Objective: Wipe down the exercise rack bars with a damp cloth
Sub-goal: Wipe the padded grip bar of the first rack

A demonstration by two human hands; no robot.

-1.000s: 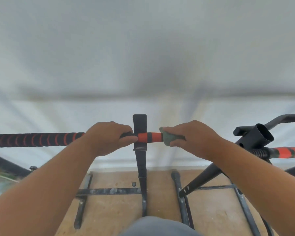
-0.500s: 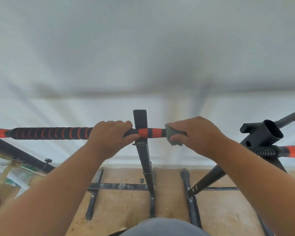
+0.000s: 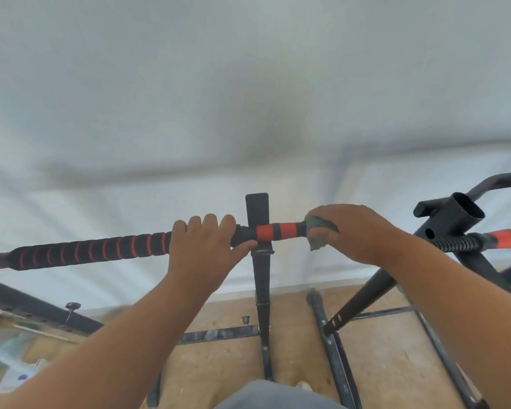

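Note:
A horizontal rack bar [image 3: 83, 251] with black and orange foam grips runs across the view, crossing a black upright post [image 3: 258, 214]. My left hand [image 3: 207, 246] grips the bar just left of the post. My right hand [image 3: 354, 234] holds a grey-green cloth [image 3: 317, 231] wrapped around the bar right of the post, at the end of an orange section [image 3: 275, 231]. Most of the cloth is hidden under my fingers.
A black open tube bracket [image 3: 455, 214] and slanted frame legs [image 3: 360, 299] stand at the right. Black base bars [image 3: 219, 334] lie on the wooden floor [image 3: 381, 358]. A white wall fills the background. Papers lie at the lower left [image 3: 3, 355].
My right hand and the cloth have slid a little to the right along the bar, baring more orange grip. The view has shifted, and the left hand keeps its hold.

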